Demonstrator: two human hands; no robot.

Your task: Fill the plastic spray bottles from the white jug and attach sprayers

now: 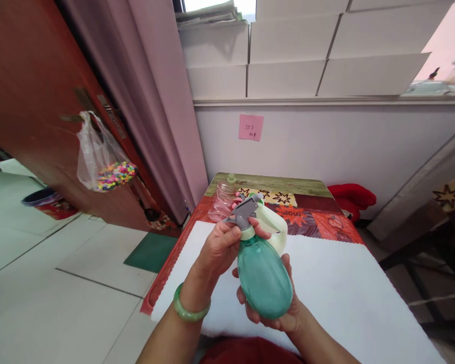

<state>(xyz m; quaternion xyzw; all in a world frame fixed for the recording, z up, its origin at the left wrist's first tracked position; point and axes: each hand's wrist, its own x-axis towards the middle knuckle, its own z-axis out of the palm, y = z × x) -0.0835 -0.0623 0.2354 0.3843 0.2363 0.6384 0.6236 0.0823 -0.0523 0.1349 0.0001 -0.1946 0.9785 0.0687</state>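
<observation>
A green spray bottle (263, 275) with a cream and grey trigger head (250, 212) is held above the white cloth (349, 293) on the table. My right hand (284, 316) cups the bottle's body from underneath. My left hand (222, 245), with a green bangle on its wrist, is wrapped round the neck and collar just under the trigger head. The nozzle points to the left.
A clear plastic bottle (222, 199) lies at the table's far left, on a patterned red cloth (311, 220). A bag of coloured beads (106, 164) hangs on the red door's handle. White boxes (288, 50) are stacked on the ledge, with a pink note (251, 127) below. A red object (352, 198) lies right of the table.
</observation>
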